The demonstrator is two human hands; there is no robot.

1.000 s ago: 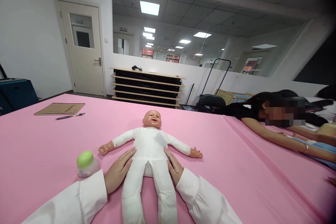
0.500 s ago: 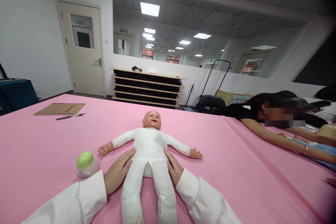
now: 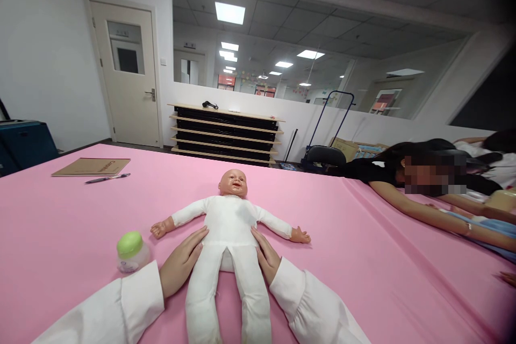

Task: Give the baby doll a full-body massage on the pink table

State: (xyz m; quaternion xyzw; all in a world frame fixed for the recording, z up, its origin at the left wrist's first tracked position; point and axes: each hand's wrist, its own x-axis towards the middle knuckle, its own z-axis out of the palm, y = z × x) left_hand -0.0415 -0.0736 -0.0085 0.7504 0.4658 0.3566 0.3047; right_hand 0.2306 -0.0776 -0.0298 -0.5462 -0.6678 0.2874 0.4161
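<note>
A baby doll (image 3: 230,220) with a white cloth body lies on its back on the pink table cover (image 3: 338,279), head away from me and arms spread. My left hand (image 3: 182,263) rests against the doll's hip on the left, fingers stretched out and lying along its side. Against the opposite hip lies my right hand (image 3: 266,255), its fingers also extended. Neither hand is wrapped around the doll. Beside my left sleeve stands a round jar (image 3: 132,251) with a green lid.
A brown notebook (image 3: 92,166) and a pen (image 3: 107,178) lie at the far left of the table. To the right, another person (image 3: 403,193) leans over the table with arms stretched out. Behind the table are a stack of boards (image 3: 228,134) and a trolley (image 3: 330,123).
</note>
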